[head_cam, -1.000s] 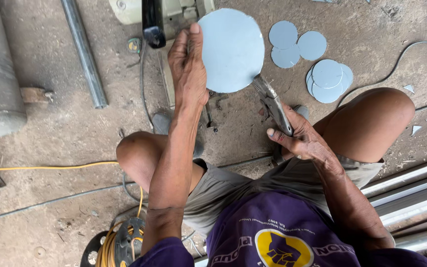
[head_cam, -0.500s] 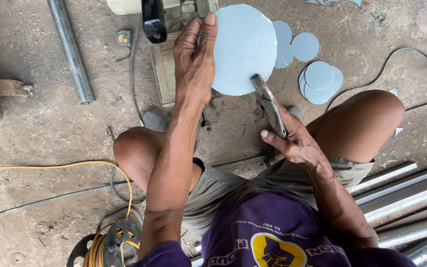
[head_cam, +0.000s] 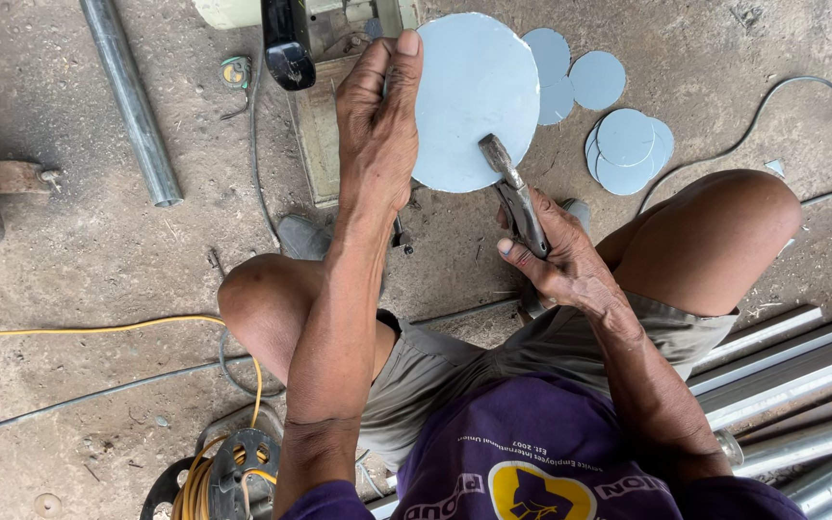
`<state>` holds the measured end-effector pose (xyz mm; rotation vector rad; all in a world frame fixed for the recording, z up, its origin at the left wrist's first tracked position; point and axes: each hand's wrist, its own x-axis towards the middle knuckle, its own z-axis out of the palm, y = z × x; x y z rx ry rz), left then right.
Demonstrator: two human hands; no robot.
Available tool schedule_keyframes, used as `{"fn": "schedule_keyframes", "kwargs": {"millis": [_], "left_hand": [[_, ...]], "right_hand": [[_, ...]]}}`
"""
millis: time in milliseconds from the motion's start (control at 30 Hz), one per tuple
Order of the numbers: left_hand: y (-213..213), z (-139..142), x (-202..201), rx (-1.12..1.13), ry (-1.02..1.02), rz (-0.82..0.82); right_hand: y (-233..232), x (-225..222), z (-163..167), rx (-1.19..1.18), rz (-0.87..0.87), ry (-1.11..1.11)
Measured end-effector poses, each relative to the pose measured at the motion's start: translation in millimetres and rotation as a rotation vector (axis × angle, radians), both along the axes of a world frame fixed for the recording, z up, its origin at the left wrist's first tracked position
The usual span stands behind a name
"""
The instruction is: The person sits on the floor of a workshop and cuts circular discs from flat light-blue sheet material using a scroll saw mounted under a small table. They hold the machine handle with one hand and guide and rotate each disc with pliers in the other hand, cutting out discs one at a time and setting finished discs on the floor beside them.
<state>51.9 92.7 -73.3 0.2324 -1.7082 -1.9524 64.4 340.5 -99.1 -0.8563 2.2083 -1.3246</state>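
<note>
My left hand (head_cam: 377,125) grips the left edge of a round pale-blue metal disc (head_cam: 474,87), thumb over its rim, holding it up in front of me. My right hand (head_cam: 556,255) is closed around the handles of locking pliers (head_cam: 512,193), whose jaws clamp the disc's lower edge. I am squatting, with both knees bare on either side of the hands.
Several smaller pale-blue discs (head_cam: 618,144) lie on the dirt floor at the upper right. A machine base with a black handle (head_cam: 286,43) stands ahead. A steel pipe (head_cam: 132,96) lies at the left, metal tubes (head_cam: 792,376) at the right, a yellow cable reel (head_cam: 233,472) at bottom left.
The disc and both hands have stayed together while the view shifted slightly; the pliers now sit clamped at the disc's lower edge, closer under the left hand.
</note>
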Motion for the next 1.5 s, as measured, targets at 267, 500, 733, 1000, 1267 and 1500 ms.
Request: {"fn": "schedule_keyframes", "kwargs": {"millis": [267,500,733,1000,1267,1500], "left_hand": [[0.3,3.1,-0.1,-0.034,-0.008,-0.018],[2.4,5.1,3.2,-0.077,-0.03,-0.038],[9.5,5.3,3.8,-0.137,-0.042,-0.021],[9.3,4.8,2.9,-0.116,-0.049,-0.065],[15.6,-7.6,-2.7,-0.101,-0.094,-0.096],[5.6,-15.9,-6.7,0.101,-0.224,-0.239]], "right_hand": [[-2.6,-3.2,1.1,-0.035,0.022,0.043],[-0.6,-2.5,-1.4,-0.053,0.015,-0.003],[-1.8,0.2,-11.0,-0.038,-0.028,0.003],[-6.7,-2.8,-20.2,0.138,-0.09,-0.06],[-6.8,-3.6,-22.5,0.121,-0.167,-0.081],[-2.6,-1.6,-29.2,0.109,-0.215,0.016]]}}
